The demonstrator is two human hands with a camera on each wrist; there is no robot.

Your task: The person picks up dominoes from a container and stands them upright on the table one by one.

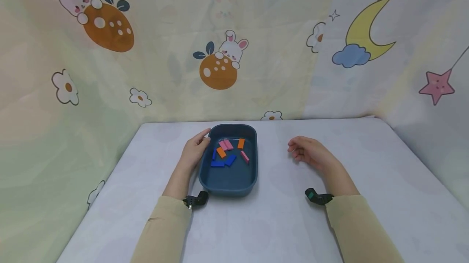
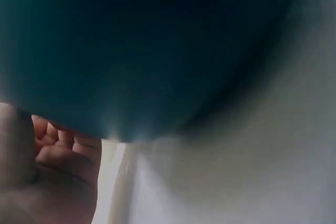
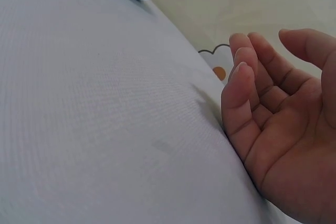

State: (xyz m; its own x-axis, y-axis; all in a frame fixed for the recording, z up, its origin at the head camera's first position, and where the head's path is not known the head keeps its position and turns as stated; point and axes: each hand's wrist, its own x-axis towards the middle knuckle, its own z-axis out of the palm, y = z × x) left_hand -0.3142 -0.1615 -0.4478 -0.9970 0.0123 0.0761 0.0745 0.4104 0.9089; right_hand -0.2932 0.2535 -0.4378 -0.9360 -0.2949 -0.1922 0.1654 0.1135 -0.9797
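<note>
Hands apart: the left hand (image 1: 192, 151) lies against the left wall of the blue-grey tray (image 1: 229, 179), thumb and forefinger by the rim, probably to steady it, though whether it truly grips I cannot tell; the right hand (image 1: 311, 152), fingers loosely curled, holds nothing, well apart from the tray. This stands on the bench (image 1: 278, 222) between them, nearer the left. Inside lie pink blocks (image 1: 244, 156), orange blocks (image 1: 241, 143) and blue blocks (image 1: 230, 160), loosely strewn, two pinks side by side; the raised walls likely keep such small pieces from straying.
</note>
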